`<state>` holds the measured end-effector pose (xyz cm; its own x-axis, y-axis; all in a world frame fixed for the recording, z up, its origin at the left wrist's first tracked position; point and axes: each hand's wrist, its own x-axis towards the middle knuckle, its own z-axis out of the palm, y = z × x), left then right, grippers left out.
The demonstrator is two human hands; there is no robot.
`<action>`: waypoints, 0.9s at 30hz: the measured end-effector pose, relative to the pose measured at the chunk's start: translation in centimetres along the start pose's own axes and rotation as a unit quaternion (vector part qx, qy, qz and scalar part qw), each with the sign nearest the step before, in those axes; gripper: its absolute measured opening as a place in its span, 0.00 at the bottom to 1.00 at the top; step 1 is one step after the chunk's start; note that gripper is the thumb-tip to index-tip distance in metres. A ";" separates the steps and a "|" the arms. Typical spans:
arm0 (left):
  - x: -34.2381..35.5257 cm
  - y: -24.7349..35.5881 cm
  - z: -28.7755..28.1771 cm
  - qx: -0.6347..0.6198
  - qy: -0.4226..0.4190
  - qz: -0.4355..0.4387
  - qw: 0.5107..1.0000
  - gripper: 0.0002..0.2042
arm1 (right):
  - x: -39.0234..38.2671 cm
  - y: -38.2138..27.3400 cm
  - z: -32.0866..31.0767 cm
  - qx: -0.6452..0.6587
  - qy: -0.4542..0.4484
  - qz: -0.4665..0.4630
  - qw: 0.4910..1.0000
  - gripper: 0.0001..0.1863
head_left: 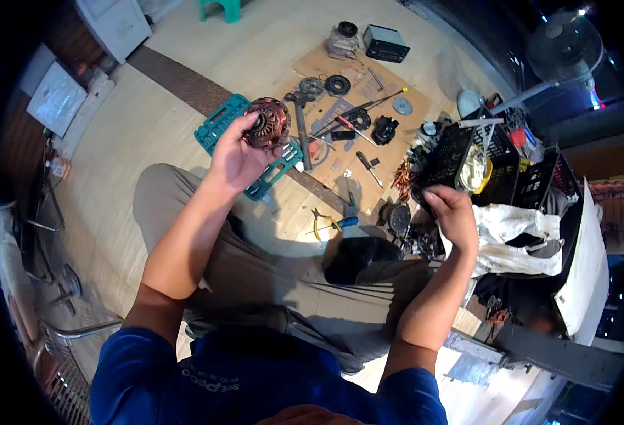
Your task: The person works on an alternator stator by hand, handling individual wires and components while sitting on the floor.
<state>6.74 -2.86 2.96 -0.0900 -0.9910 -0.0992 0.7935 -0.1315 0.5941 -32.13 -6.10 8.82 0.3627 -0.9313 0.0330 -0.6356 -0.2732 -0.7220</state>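
Observation:
My left hand is raised in front of me, its thumb and fingers wrapped round a copper-coloured rotor, a round part with fan-like ribs. Below the rotor lies an opened teal socket-set case. Off to the right, my right hand has its thumb and forefinger pinched together beside a pile of parts; I cannot make out whether something small and dark is between them. A bundle of copper wires lies just left of that hand.
A cardboard sheet bears a hammer, screwdrivers and several dismantled parts. Yellow-handled pliers lie near my leg. Black crates and a white cloth stand right, a fan beyond them.

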 end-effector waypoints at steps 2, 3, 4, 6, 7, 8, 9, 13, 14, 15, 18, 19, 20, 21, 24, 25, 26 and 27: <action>0.5 0.4 -0.3 -0.002 0.021 0.014 1.000 0.19 | -1.6 0.3 -2.0 -0.003 0.013 0.048 0.999 0.07; 0.4 0.6 -0.3 -0.003 0.021 0.017 1.000 0.19 | -2.4 0.5 -2.7 -0.017 0.036 0.046 0.998 0.07; 0.4 0.5 -0.2 0.023 0.040 0.019 0.999 0.18 | -3.6 0.1 -3.5 -0.045 0.046 0.069 0.996 0.08; 0.0 0.3 0.6 0.057 0.032 0.025 0.998 0.17 | -6.4 -1.1 -4.4 -0.094 0.053 0.123 0.987 0.08; -0.3 0.2 0.9 0.048 0.035 0.027 0.998 0.17 | -8.1 -1.6 -4.7 -0.116 0.049 0.155 0.980 0.08; -0.5 0.0 1.4 0.090 0.055 0.031 0.994 0.17 | -10.4 -0.6 -4.9 -0.042 0.062 0.162 0.984 0.08; -0.6 -0.3 1.8 0.129 0.073 0.034 0.988 0.17 | -12.8 1.3 -4.8 0.030 0.076 0.171 0.982 0.08; -0.8 -1.4 1.0 0.244 -0.071 -0.125 0.959 0.19 | -20.0 5.8 -4.5 0.129 0.125 0.260 0.949 0.06; -1.1 -1.2 2.0 0.244 -0.113 -0.203 0.942 0.18 | -21.7 7.6 -4.5 0.152 0.138 0.275 0.939 0.06; -1.4 -1.6 2.0 0.310 -0.110 -0.223 0.918 0.20 | -22.9 9.0 -4.4 0.178 0.152 0.288 0.929 0.06; -1.8 -3.0 2.2 0.428 -0.103 -0.197 0.876 0.22 | -24.5 9.2 -3.8 0.142 0.139 0.276 0.940 0.05; -2.1 -2.3 2.7 0.515 -0.080 -0.186 0.833 0.23 | -24.2 7.8 -3.8 0.137 0.128 0.267 0.945 0.04; -2.2 -1.7 3.1 0.600 -0.059 -0.173 0.779 0.24 | -23.7 5.9 -4.1 0.128 0.157 0.230 0.952 0.05; -2.4 -1.1 3.3 0.599 -0.056 -0.176 0.779 0.24 | -23.0 4.7 -4.2 0.120 0.186 0.192 0.956 0.06; -1.7 -0.2 2.7 0.523 -0.101 -0.275 0.800 0.28 | -21.1 4.8 -6.7 -0.021 0.256 0.175 0.950 0.05; -1.9 -0.2 2.7 0.525 -0.100 -0.273 0.800 0.28 | -20.1 5.0 -7.2 -0.136 0.251 0.178 0.942 0.06; -2.2 -0.5 2.9 0.470 -0.115 -0.273 0.831 0.27 | -20.3 6.7 -7.6 -0.111 0.261 0.177 0.943 0.07; -2.4 -0.8 2.8 0.414 -0.129 -0.272 0.859 0.26 | -20.7 8.9 -7.4 -0.087 0.270 0.175 0.943 0.08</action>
<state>4.63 -0.49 5.00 -0.5266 -0.7360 -0.4254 -0.0987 -0.4441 0.8905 -50.35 8.93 6.79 -0.2595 -0.9460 0.1941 -0.7712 0.0821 -0.6312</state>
